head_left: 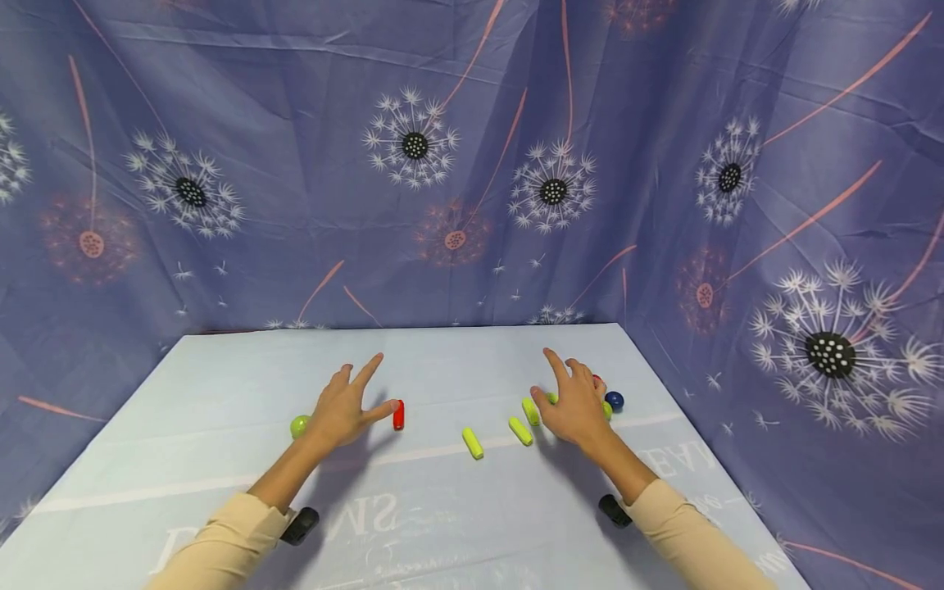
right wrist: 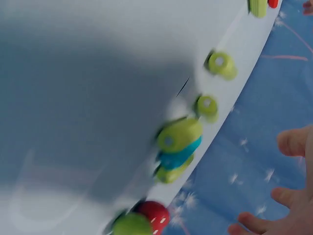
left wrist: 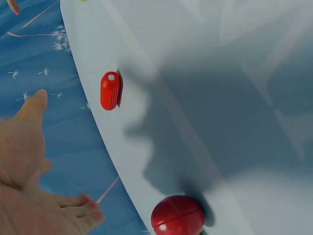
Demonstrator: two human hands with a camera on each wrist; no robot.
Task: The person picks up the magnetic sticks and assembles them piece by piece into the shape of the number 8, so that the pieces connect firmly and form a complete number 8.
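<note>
My left hand [head_left: 342, 410] is spread over the left side of the table, holding nothing, its shadow falling below. Near its thumb in the head view lies a small red capsule-shaped piece [head_left: 398, 415]; a green ball [head_left: 298, 426] sits by the wrist side. The left wrist view shows that red piece [left wrist: 110, 91] and a glossy red ball [left wrist: 178, 215] with a seam. On the right, my right hand [head_left: 575, 401] hovers with fingers apart, nothing in it. Beside its thumb lie yellow-green pieces [head_left: 520, 431], and it partly hides several others.
Past the right hand are a dark blue ball [head_left: 614, 401] and a partly covered red item [head_left: 598, 382]. One yellow-green piece [head_left: 473, 443] lies near the table's middle. A patterned purple curtain [head_left: 487, 270] rises behind the white-covered table [head_left: 457, 524] and along its right side.
</note>
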